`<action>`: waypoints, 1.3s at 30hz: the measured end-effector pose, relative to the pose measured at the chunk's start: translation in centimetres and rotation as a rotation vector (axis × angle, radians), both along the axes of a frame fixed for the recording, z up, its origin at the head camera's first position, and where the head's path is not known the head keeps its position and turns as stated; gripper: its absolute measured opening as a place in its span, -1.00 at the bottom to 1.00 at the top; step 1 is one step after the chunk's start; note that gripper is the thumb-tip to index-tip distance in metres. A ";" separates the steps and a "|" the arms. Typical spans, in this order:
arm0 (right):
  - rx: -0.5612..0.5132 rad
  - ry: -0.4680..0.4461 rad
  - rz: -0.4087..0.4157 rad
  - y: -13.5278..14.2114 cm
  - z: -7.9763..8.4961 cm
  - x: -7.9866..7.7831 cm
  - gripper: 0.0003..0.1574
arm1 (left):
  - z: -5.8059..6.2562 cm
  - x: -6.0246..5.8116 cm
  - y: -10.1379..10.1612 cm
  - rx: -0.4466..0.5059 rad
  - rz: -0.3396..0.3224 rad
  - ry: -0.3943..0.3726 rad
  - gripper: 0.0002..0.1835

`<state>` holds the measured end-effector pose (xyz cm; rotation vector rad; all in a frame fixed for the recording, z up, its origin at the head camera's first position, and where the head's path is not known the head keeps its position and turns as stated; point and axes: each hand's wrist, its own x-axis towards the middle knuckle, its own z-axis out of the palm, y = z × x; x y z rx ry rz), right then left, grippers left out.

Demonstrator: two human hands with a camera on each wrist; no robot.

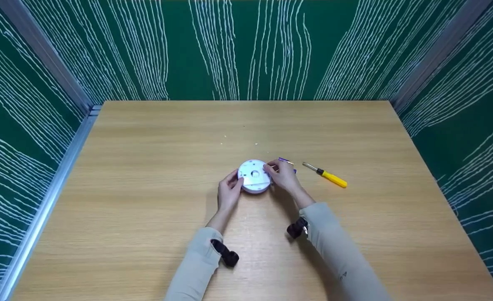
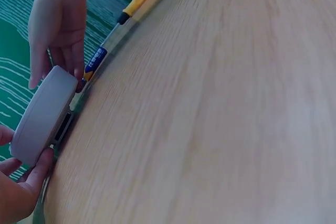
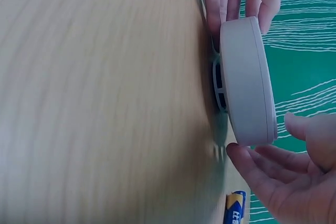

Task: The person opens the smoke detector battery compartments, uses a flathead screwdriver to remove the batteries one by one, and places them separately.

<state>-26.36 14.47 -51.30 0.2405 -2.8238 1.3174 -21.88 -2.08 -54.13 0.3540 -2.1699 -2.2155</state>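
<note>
A round white smoke alarm [image 1: 254, 184] is tilted just over the table, its flat back with small holes and a straight seam facing up. At its left edge my left hand [image 1: 229, 192] grips it, thumb on the upper face and fingers beneath, as the left wrist view confirms. My right hand [image 1: 286, 177] is at the opposite edge. Seen from the right wrist, its fingertips touch the rim while the thumb stands slightly off the face. A slotted dark part [image 3: 219, 85] shows on the alarm's underside. Blue-and-gold batteries [image 1: 286, 161] lie beside the right hand, partly hidden by it.
A screwdriver [image 1: 332, 177] with a yellow handle lies to the right, its shaft toward the batteries. Tiny white crumbs [image 1: 256, 144] dot the wooden table [image 1: 146, 209] beyond the alarm. Green walls [image 1: 250, 50] with white streaks border the back and sides.
</note>
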 end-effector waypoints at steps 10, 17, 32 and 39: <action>-0.004 -0.091 -0.065 -0.2 -0.5 -0.5 -0.67 | -0.2 0.0 0.0 0.024 -0.010 0.026 -0.60; -0.038 -0.150 -0.082 0.0 -0.4 -0.4 -0.66 | -0.2 -0.1 0.2 0.017 0.014 0.014 -0.61; -0.303 -0.285 -0.068 4.7 -17.7 -10.1 -0.50 | -0.2 -0.2 0.2 -0.005 0.055 0.013 -0.66; -0.368 -0.449 -0.096 1.7 -5.7 -3.6 -0.52 | -0.4 -0.2 0.0 0.010 0.090 0.050 -0.72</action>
